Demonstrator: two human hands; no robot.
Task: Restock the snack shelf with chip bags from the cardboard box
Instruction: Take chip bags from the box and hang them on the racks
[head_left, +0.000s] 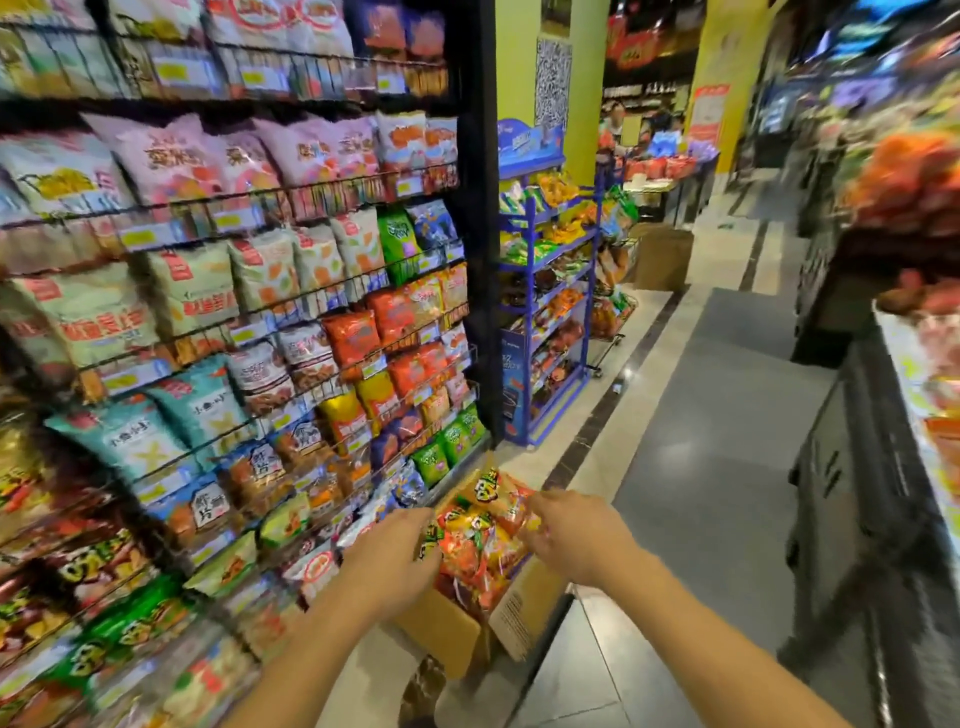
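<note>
Both forearms stretch down to the cardboard box (451, 631), which stands on the floor at the foot of the snack shelf (311, 299), its near flap hanging outward. The left hand (392, 553) lies over the left edge of the orange chip bags (485, 535) heaped inside. Its fingertips blur into the foil, so whether its grip is clamped on a bag cannot be told. The right hand (576, 535) reaches the heap's right edge with loose, fairly straight fingers, its grip apart. This looks like the pick-up step, with no bag lifted out yet. The next move likely needs both hands to close on one or several bags and carry them left to a matching row. Motion blur smears the shelf labels, so which row takes them is unclear. The box's bottom and fill depth are hidden. The blue rack (545, 312) beyond is indistinct.
</note>
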